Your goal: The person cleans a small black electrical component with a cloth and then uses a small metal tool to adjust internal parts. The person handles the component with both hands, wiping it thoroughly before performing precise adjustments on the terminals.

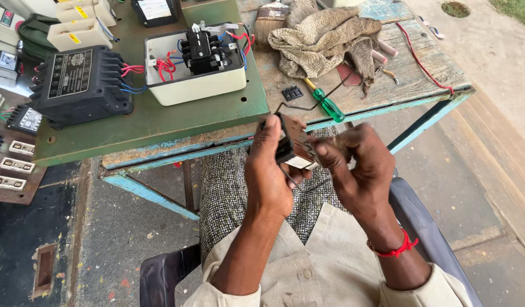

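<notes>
I hold a small dark electrical component (pixel 293 142) with a brown face and a white label over my lap, just in front of the table edge. My left hand (pixel 268 170) grips its left side, fingers wrapped over the top. My right hand (pixel 356 165), with a red thread at the wrist, pinches its right side. A thin black wire (pixel 308 105) loops up from the part toward the table. A green-handled screwdriver (pixel 328 104) lies on the wood just beyond my hands.
An open white box with a black contactor and red and blue wires (pixel 195 59) sits on the green plate (pixel 160 119). A black transformer-like unit (pixel 80 85) stands to the left. A cloth (pixel 325 40), a brush (pixel 272 17) and a small black piece (pixel 292 92) lie on the wooden table (pixel 410 74).
</notes>
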